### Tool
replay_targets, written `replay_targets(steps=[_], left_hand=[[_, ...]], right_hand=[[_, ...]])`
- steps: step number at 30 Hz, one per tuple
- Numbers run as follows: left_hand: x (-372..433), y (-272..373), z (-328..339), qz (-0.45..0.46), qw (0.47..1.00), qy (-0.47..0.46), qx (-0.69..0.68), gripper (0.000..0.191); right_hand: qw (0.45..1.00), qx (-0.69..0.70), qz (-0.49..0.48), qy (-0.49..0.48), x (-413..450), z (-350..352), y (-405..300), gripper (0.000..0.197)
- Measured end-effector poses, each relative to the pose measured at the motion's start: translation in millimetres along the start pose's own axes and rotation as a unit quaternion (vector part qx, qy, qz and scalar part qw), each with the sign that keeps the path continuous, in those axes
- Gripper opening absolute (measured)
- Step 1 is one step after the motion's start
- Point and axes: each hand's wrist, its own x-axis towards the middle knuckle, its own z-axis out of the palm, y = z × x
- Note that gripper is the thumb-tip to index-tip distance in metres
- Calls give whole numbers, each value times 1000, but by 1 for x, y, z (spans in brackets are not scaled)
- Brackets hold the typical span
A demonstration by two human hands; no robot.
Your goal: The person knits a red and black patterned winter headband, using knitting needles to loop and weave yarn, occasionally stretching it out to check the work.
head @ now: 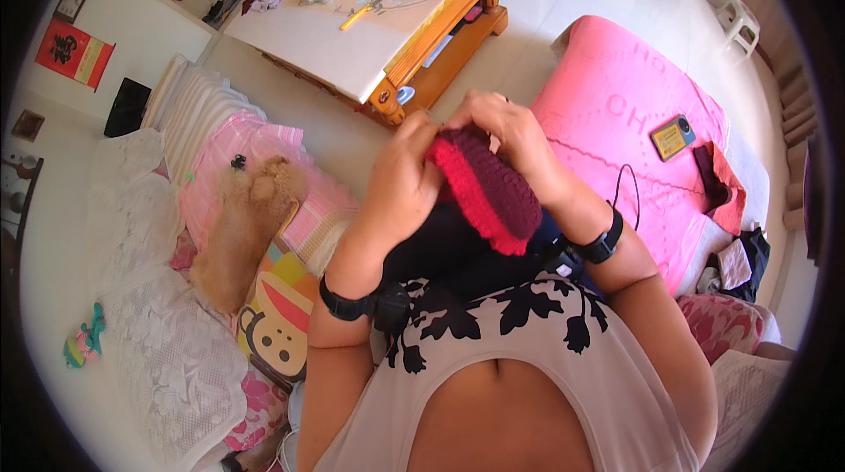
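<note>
Both hands hold a knitted piece (492, 188) in front of my chest, one half bright red and the other dark maroon. My left hand (409, 175) pinches its upper left end with thumb and fingers. At the top, my right hand (505, 129) grips the maroon side with bent fingers. The two hands are close together at the upper edge, and the rest of the piece hangs towards my body. Whether a needle or hook is between the fingers cannot be told. Black straps with small devices are around both forearms.
A wooden coffee table (389, 86) stands ahead, bearing a yellow-handled tool (356, 18) and plastic bags. To the left, a curly-haired dog (244, 228) lies on the sofa beside a cartoon cushion (280, 323). A phone (673, 137) rests on the pink cover (594, 96) at right.
</note>
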Motion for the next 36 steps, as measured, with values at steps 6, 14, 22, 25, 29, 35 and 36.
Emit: replay_targets(steps=[6, 14, 22, 25, 29, 35, 36], left_hand=[[-24, -35, -9, -140, 963, 55, -222, 32], [-20, 2, 2, -94, 985, 109, 93, 21], [-1, 10, 14, 78, 978, 190, 48, 26], [-7, -1, 43, 8, 968, 22, -251, 41], [-4, -2, 58, -130, 853, 21, -505, 62], [-26, -11, 49, -140, 918, -76, -363, 57], [-35, -11, 44, -145, 960, -57, -231, 54]], right_hand=[[935, 275, 189, 122, 8, -9, 3, 9], [922, 349, 156, 68, 3, 9, 4, 11], [902, 365, 114, 199, 34, 2, 33, 11], [873, 403, 123, 244, 52, 16, 44, 12], [857, 406, 48, 314, 61, 22, 62, 11], [849, 398, 176, 300, 48, 7, 88, 19], [856, 391, 165, 296, 46, 4, 83, 19]])
